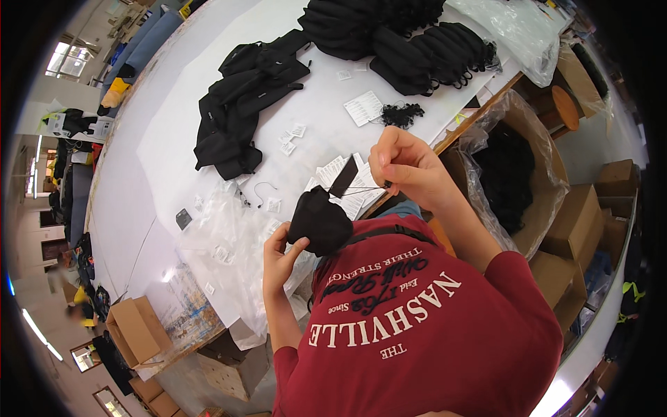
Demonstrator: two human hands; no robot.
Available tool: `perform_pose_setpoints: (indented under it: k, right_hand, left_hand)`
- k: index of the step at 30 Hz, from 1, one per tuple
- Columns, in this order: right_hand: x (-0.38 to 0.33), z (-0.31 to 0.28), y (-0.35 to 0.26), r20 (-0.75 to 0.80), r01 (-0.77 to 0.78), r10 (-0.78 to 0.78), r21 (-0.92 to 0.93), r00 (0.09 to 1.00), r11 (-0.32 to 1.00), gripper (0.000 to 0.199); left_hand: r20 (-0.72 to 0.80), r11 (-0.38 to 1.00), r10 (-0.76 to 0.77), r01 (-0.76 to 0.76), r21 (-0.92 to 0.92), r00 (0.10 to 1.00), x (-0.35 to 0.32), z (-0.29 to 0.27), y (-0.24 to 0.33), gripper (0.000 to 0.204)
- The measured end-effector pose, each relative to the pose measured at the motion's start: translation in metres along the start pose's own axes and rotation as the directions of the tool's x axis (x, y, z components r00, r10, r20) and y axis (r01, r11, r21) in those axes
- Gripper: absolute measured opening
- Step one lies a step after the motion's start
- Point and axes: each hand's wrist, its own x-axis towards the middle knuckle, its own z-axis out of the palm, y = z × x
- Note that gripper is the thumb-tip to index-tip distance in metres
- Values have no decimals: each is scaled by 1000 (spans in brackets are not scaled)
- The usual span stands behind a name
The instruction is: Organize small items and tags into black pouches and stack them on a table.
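Note:
My left hand (281,257) is closed on the lower left edge of a folded black fabric piece (321,222), thumb on top. My right hand (406,167) is raised to the right of it, thumb and fingers pinched on the end of a thin black string (365,189). That string stretches taut to the fabric piece. A black hang tag (343,178) stands out above the fabric, beside the string. Behind it, white printed labels (358,198) lie spread near the table edge. What kind of article the fabric is cannot be made out.
Black fabric pieces (240,104) lie piled on the white table (167,132), with bundled ones (438,59) at the far right. A tangle of black strings (401,115) lies beside a label sheet (363,108). Clear plastic (229,243) covers the left front. A lined carton (549,187) stands right.

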Motion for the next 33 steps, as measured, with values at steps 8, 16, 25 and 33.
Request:
perform_pose_setpoints:
  k: [8, 16, 25, 33]
  right_hand:
    - [9, 0, 2, 2, 8, -8, -76, 1000, 997, 10]
    - [37, -7, 28, 156, 93, -1, -586, 988, 805, 57]
    - [18, -43, 82, 358, -353, 455, -315, 815, 881, 65]
    - [9, -50, 73, 278, -346, 599, -607, 751, 715, 36]
  left_hand:
    - [-58, 988, 156, -155, 29, 986, 8, 9, -11, 12]
    - [-38, 981, 174, -177, -83, 984, -2, 17, 8, 16]
    - [51, 972, 1, 12, -235, 999, -8, 4, 10, 27]
    - [-53, 979, 10, -21, -205, 999, -8, -1, 7, 23]
